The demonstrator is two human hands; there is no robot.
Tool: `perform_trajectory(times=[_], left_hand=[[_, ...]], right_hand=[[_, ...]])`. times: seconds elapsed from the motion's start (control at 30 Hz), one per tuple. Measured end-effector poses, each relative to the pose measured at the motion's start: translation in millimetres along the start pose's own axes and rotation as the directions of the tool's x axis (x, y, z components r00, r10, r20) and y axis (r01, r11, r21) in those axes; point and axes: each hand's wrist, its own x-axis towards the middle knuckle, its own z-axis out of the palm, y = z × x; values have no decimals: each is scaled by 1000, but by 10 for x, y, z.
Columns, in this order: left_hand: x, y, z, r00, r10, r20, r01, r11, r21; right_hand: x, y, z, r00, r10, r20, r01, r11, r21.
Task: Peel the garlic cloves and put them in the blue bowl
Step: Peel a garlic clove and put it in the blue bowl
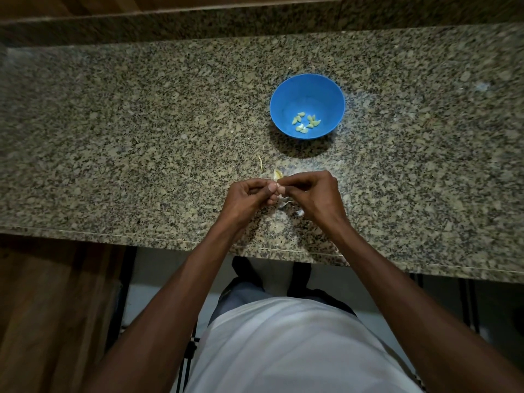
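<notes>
Garlic clove (278, 175) pinched between left hand (249, 194) and right hand (314, 191) at frame centre, tip up-left (mostly hidden), blue bowl (326, 89) above.

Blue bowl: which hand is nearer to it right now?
Right. The right hand sits almost straight below the blue bowl, toward the person. The left hand is level with it but further left, so slightly farther. Both pinch one garlic clove.

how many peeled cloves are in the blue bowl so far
About 8 peeled cloves, all on the floor of the blue bowl: three left, three right, two nearest the person. They overlap, so one may be hidden.
</notes>
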Motion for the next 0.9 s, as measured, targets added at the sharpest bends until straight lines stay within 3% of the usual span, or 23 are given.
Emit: perform_trajectory(times=[0.13,0.4,0.63,0.73,0.9], left_hand=[[10,-1,-3,998,61,-20,-57,988,141],[33,-14,78,977,209,-50,-161,866,474],[70,34,81,956,193,-223,-105,930,353],[33,19,49,958,171,-231,-105,957,271],[10,-66,33,935,268,-231,-152,894,421]], right_hand=[[-13,58,37,999,42,4,-42,997,61],[3,147,32,995,89,42,-96,977,189],[-7,90,-39,960,224,168,-278,844,458],[10,121,-92,957,230,177,-286,849,445],[113,166,-331,978,187,95,-203,957,206]])
